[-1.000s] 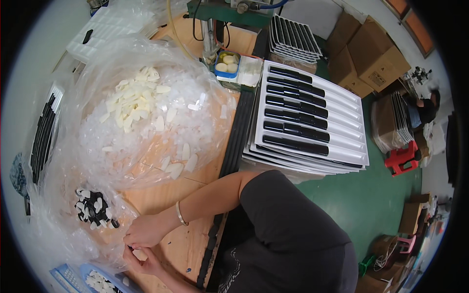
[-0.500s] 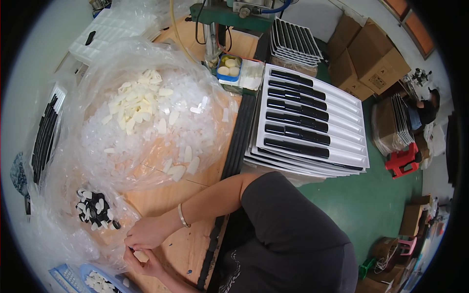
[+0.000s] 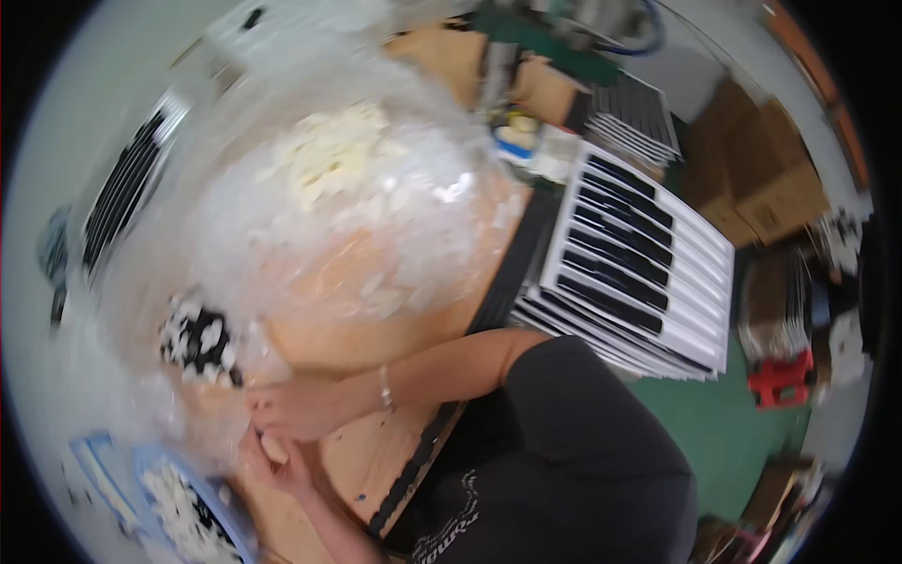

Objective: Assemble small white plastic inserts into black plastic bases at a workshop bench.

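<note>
My right hand (image 3: 303, 408), with a bracelet at its wrist, reaches in from the right over the wooden table (image 3: 324, 329). Just below it is my left hand (image 3: 279, 467), its thumb and fingers curled together. The fingertips of both hands meet around something small that they mostly hide, and motion blur keeps me from telling what it is. Beyond the hands lies a small heap of black and white pieces (image 3: 197, 340) on clear plastic. A blue basket (image 3: 246, 538) holding white and black pieces stands near my left hand.
A large clear plastic bag (image 3: 225, 221) is spread over the table, with cream-white flat pieces (image 3: 334, 155) heaped on it. To the right stand stacked white trays (image 3: 700, 273) with long black parts in their slots. Cardboard boxes (image 3: 780, 179) and a red jug (image 3: 782, 378) are farther right.
The whole view has swung, so the trays and bag appear farther right, and the picture is blurred. My hands stay pressed together; more of the blue basket shows.
</note>
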A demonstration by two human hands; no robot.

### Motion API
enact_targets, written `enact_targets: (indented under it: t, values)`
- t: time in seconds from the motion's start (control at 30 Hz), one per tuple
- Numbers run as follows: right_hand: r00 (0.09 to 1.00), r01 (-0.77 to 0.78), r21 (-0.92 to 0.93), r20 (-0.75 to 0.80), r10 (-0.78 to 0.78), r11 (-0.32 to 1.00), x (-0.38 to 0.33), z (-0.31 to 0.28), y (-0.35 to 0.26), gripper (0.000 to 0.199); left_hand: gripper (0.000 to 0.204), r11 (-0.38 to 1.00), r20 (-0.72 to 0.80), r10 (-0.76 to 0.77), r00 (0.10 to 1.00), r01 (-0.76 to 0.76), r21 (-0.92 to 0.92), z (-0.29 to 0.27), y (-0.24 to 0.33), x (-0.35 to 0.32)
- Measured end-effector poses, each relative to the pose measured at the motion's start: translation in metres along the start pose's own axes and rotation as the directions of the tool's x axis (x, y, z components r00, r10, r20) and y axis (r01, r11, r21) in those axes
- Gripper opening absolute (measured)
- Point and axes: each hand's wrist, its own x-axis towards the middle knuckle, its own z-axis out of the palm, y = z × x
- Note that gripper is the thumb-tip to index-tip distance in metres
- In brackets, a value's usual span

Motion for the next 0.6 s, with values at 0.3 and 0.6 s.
enact_targets:
  t: [0.3,0.6]
  values:
    - [0.973,-0.209,0.173,0.141,0.185,0.963,0.006,-0.027,-0.020,0.007,0.043,0.998,-0.136,-0.049,0.989,0.042,-0.056,0.005,0.020,0.015]
    - [0.720,-0.686,0.525,0.386,0.577,0.504,0.010,-0.033,-0.015,0.027,0.046,0.993,-0.115,0.047,0.992,-0.060,-0.107,-0.001,0.020,0.018]
